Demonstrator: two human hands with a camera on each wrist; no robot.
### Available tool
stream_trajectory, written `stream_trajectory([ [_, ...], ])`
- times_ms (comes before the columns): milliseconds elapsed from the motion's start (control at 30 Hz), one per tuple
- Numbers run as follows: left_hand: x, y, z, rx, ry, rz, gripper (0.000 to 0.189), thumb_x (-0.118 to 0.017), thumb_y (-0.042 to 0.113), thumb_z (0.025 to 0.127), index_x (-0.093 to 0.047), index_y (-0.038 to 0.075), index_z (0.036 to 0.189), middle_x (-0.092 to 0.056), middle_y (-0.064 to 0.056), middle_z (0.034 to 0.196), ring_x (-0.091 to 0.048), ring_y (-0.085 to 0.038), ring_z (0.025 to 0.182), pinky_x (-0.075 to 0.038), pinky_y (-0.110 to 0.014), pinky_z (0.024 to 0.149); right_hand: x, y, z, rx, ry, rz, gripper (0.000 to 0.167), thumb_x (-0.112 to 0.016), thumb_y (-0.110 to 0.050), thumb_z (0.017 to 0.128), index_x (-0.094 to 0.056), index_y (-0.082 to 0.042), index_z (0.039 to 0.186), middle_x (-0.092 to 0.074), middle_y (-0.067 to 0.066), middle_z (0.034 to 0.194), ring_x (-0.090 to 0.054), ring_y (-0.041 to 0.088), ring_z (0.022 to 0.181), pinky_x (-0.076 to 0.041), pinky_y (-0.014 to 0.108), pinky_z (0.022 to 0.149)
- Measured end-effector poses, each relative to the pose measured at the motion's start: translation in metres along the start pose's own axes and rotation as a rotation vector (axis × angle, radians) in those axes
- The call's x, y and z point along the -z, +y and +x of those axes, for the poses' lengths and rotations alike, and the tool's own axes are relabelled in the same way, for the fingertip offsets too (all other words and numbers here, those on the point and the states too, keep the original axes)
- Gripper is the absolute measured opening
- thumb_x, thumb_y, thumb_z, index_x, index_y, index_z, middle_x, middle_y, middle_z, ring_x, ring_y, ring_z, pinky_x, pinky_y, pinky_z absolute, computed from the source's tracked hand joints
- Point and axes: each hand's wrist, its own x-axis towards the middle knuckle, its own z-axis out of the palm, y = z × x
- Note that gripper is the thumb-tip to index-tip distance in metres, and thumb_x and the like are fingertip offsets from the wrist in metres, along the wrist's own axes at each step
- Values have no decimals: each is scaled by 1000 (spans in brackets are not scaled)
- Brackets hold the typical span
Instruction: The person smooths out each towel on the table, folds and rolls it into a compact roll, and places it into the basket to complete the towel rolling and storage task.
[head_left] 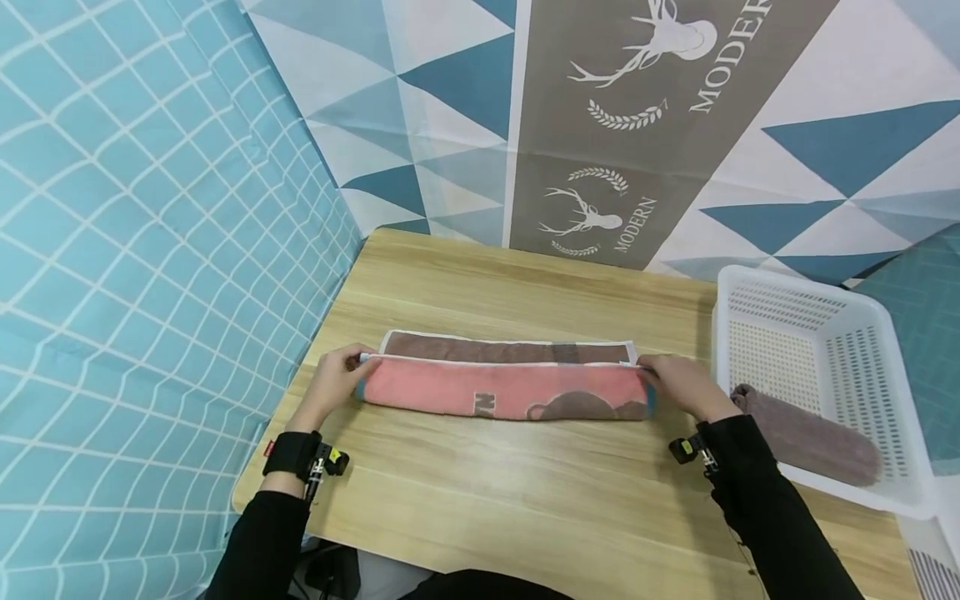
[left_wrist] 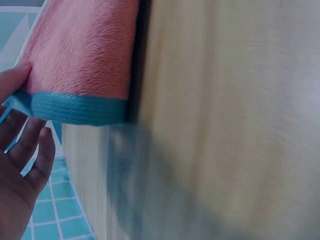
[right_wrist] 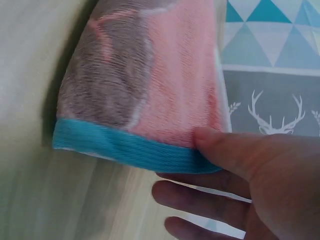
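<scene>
A folded towel, pink with grey-brown figures and teal end bands, lies lengthwise across the wooden table. Behind its pink part shows a brown strip with a white border. At the left end my left hand pinches the far corner between thumb and fingers. My right hand pinches the opposite far corner. In the left wrist view the teal band hangs from the thumb, other fingers loosely bent beneath. The right wrist view has the thumb on top of the pink cloth, with fingers below.
On the right stands a white plastic basket holding a rolled grey-brown towel. The wooden table meets a patterned cloth at the back. A teal checked cloth hangs on the left.
</scene>
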Motion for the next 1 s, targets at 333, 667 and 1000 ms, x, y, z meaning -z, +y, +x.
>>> stream_trajectory([
  [333, -13, 0, 26, -4, 82, -5, 26, -64, 32, 97, -72, 9, 107, -67, -8, 82, -57, -19, 72, -47, -28, 62, -6, 16, 27, -39, 46, 17, 14, -54, -8, 101, -64, -6, 91, -64, 7, 76, -63, 26, 71, -46, 43, 65],
  [667, -31, 5, 37, 14, 179, 81, 27, -62, 23, 99, -67, 4, 117, -67, -17, 103, -62, -31, 92, -51, -44, 79, -18, 19, 40, -105, 108, 27, 19, -50, -7, 102, -61, 6, 111, -64, 25, 102, -61, 41, 95, -49, 53, 81],
  [1000, -74, 25, 12, -152, 30, 275, 52, -61, 26, 98, -49, 2, 143, -41, -22, 150, -35, -39, 140, -23, -55, 116, -57, -29, 56, -27, 110, 45, 57, -57, -25, 101, -41, 11, 142, -38, 36, 145, -32, 50, 137, -25, 63, 114],
])
